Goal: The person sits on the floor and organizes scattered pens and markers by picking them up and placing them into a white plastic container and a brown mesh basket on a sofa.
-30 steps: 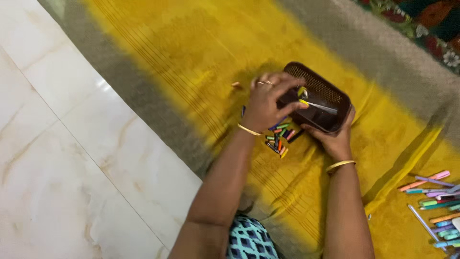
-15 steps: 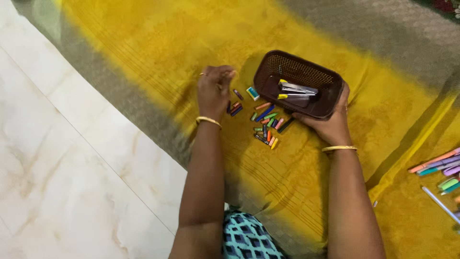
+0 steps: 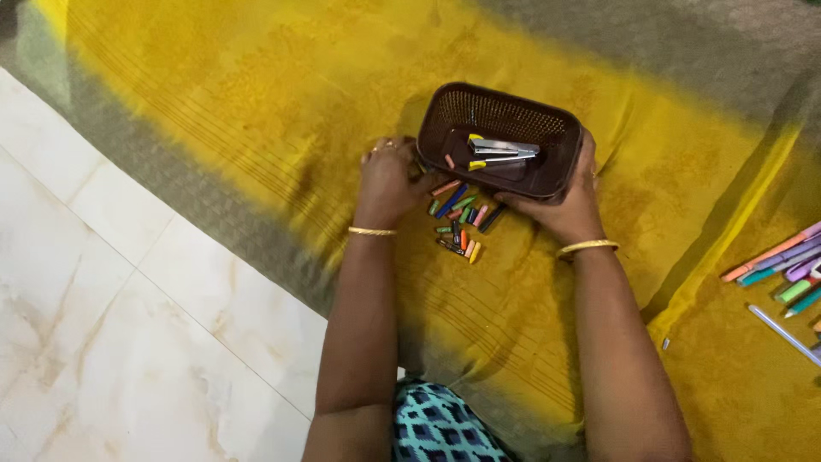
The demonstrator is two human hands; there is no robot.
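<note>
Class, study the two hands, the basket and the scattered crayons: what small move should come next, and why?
Probably the left hand should close on a crayon from the loose pile and lift it toward the brown basket. The hand rests on the yellow cloth beside the pile, the right hand tilts the basket's open side toward it, and many crayons lie outside.

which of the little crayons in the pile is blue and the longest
The blue crayon lying slantwise near the top of the pile, just below the brown basket. The other crayons around it are shorter stubs in green, orange, pink and yellow.
</note>
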